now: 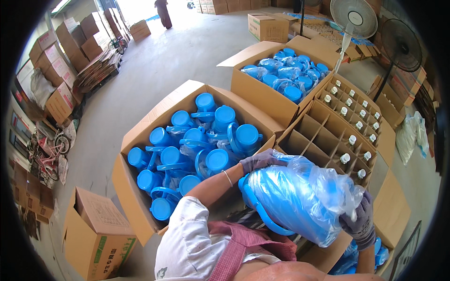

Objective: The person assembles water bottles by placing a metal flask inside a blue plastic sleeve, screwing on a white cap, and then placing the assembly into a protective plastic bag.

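Note:
A large blue plastic jug with a handle, wrapped in a clear plastic bag (pixel 291 196), lies tilted in front of my chest. My left hand (pixel 262 161), in a grey glove, holds it at the upper left. At the right, my right hand (pixel 360 217), also gloved, grips the gathered plastic of the bag. Left of my left arm stands an open cardboard box (pixel 140 228) with many blue lidded jugs (pixel 217 159), their handles beside them. Beyond the bag is a divided carton (pixel 299 140) with white-capped bottles (pixel 345 158) in some cells.
Another open box (pixel 263 102) of bagged blue items stands behind; more lie in a box (pixel 381 253) at lower right. A closed-sided carton (pixel 102 239) sits at lower left. Standing fans (pixel 354 19) are at upper right. A person (pixel 162 14) is far off near the doorway.

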`<state>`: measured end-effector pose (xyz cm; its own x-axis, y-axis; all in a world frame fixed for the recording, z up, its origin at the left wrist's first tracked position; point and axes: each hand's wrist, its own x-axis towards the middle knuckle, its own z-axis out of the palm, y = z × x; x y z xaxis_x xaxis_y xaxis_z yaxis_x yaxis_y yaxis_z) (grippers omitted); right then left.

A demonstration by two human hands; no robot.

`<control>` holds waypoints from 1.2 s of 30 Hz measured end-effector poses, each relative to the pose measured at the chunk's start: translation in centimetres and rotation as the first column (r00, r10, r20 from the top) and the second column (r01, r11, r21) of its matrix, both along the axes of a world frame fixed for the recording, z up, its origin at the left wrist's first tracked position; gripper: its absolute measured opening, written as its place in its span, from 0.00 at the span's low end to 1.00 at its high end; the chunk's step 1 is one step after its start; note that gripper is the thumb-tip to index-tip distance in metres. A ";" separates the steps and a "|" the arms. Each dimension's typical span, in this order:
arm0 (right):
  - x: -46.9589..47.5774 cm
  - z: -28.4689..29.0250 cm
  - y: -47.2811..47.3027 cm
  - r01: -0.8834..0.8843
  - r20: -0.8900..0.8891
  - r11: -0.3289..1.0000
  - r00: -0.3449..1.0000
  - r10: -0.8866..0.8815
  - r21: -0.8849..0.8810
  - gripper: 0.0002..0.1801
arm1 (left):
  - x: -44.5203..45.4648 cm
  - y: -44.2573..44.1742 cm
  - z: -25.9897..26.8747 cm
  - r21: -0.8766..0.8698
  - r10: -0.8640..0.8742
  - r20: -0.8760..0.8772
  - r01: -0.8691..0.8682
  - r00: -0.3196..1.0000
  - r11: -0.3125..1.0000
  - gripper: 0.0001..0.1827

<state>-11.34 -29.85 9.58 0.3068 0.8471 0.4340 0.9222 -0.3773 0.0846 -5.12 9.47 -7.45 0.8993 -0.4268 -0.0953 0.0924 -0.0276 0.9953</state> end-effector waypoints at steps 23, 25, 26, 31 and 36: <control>-8.8 -4.2 -8.3 0.644 -0.360 0.119 0.561 -0.746 0.756 0.19 | -6.5 -10.2 10.2 0.124 0.384 0.331 -0.443 0.862 0.888 0.11; -11.7 -1.3 -4.9 0.611 -0.007 0.422 0.573 -0.820 0.670 0.26 | -6.7 -14.6 13.2 0.204 0.223 0.570 -0.399 0.791 0.894 0.11; -12.2 -1.1 -2.9 0.624 0.048 0.467 0.567 -0.822 0.626 0.31 | -6.3 -16.4 13.8 0.227 0.159 0.538 -0.324 0.828 0.918 0.11; -10.0 -0.1 -2.7 0.860 0.060 0.370 0.374 -0.926 0.352 0.29 | -6.8 -25.6 15.8 0.207 -0.059 0.682 -0.115 0.729 0.972 0.12; -9.6 0.0 -11.2 0.929 -0.024 0.259 0.275 -0.961 0.264 0.16 | -9.1 -31.2 18.9 0.071 -0.090 0.981 0.111 0.173 0.991 0.29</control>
